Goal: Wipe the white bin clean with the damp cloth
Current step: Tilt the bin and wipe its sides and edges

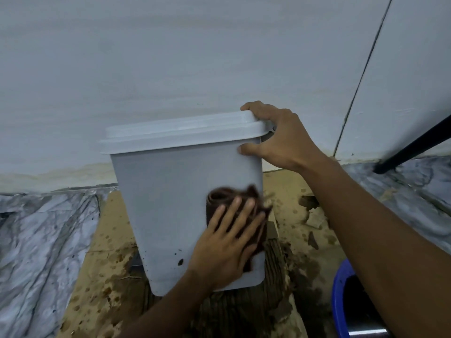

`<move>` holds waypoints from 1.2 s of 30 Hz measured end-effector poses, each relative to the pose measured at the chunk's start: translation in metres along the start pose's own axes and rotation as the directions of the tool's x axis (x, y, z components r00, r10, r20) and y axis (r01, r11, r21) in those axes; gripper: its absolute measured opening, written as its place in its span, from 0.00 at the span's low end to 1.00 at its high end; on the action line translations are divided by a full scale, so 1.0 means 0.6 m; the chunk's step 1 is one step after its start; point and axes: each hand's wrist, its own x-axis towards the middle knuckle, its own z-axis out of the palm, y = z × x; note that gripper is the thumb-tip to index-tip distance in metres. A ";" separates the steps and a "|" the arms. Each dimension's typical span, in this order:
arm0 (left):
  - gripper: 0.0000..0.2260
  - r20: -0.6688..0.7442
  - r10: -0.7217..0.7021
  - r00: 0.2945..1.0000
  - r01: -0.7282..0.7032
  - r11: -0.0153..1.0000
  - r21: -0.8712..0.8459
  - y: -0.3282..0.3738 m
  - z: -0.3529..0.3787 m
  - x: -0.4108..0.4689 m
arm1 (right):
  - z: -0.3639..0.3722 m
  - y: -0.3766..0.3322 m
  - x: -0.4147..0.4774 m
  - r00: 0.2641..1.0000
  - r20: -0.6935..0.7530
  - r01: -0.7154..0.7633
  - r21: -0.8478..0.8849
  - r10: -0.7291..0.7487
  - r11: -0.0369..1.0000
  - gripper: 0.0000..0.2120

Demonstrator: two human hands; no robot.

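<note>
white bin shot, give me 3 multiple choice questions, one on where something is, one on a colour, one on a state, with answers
1. Where does the right hand grip the white bin?
A. its top right corner
B. its base
C. its left wall

2. What colour is the cloth?
A. yellow
B. dark brown
C. white

3. What state is the bin's lid in?
A. taken off
B. closed on the bin
C. propped half open

Answers: 1 A, its fingers wrap the lid corner. 2 B, dark brown fabric shows under the left hand. 3 B, the lid sits flat across the top.
</note>
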 end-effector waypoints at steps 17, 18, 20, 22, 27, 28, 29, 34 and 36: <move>0.30 0.046 0.028 0.999 -0.026 0.999 -0.045 0.042 0.022 -0.011 | 0.002 0.001 0.001 1.000 -0.021 0.004 -0.009 -0.004 1.000 0.30; 0.32 0.124 0.134 0.983 -0.131 0.991 -0.027 0.054 0.035 -0.038 | 0.004 0.002 0.002 1.000 -0.018 0.004 -0.008 -0.004 1.000 0.30; 0.32 0.223 0.299 0.928 -0.304 0.953 -0.015 0.063 0.049 -0.077 | 0.005 0.002 0.002 1.000 -0.015 0.013 -0.007 -0.013 1.000 0.30; 0.32 0.242 0.402 0.883 -0.410 0.912 -0.018 0.048 0.048 -0.084 | 0.005 0.003 0.002 1.000 -0.019 0.006 -0.001 -0.006 1.000 0.30; 0.27 0.020 0.255 0.967 -0.255 0.967 0.016 -0.015 -0.004 0.014 | 0.009 0.001 0.005 0.999 -0.028 -0.024 0.008 0.024 1.000 0.30; 0.25 -0.033 0.166 0.986 -0.166 0.986 0.005 -0.016 -0.014 0.040 | 0.009 0.001 0.005 0.999 -0.027 -0.022 0.008 0.022 1.000 0.30; 0.23 -0.068 0.087 0.994 -0.087 0.996 -0.009 -0.012 -0.020 0.060 | 0.009 0.001 0.005 1.000 -0.024 -0.019 0.005 0.019 1.000 0.30; 0.25 0.059 0.112 0.992 -0.112 0.994 -0.006 0.047 0.017 0.032 | 0.007 0.002 0.003 0.999 -0.021 -0.030 0.014 0.030 0.999 0.29; 0.27 0.245 0.295 0.923 -0.317 0.947 0.054 0.074 0.042 -0.025 | 0.006 0.002 0.002 1.000 -0.020 -0.016 0.009 0.016 1.000 0.29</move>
